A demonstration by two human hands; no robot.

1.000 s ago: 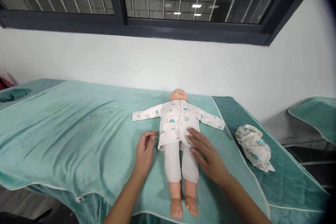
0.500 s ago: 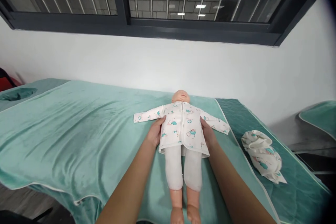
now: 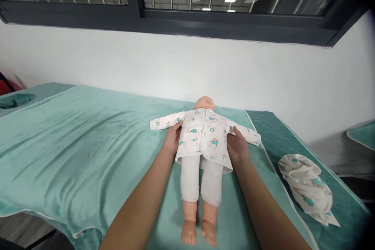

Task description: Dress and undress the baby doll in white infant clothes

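A baby doll [image 3: 204, 102] lies on its back on a light green sheet, arms spread, head toward the wall. It wears a white printed jacket [image 3: 202, 134], closed down the front, over white cloth legs; its feet are bare. My left hand [image 3: 173, 138] grips the doll's side below the sleeve, thumb on the jacket and fingers tucked behind. At the other side, my right hand [image 3: 238, 146] is open, with its thumb raised by the sleeve and its fingers partly hidden beneath the jacket's edge.
A bundled white printed cloth [image 3: 307, 187] lies to the right on a darker green quilted cover [image 3: 265, 125]. The light green sheet [image 3: 73, 136] spreads left in soft folds. Behind stands a white wall [image 3: 123, 62] with a dark-framed window [image 3: 234, 25] above.
My right hand has turned and its thumb has come off the jacket toward the sleeve. The doll's legs have shifted slightly left. The view has tilted down a little.
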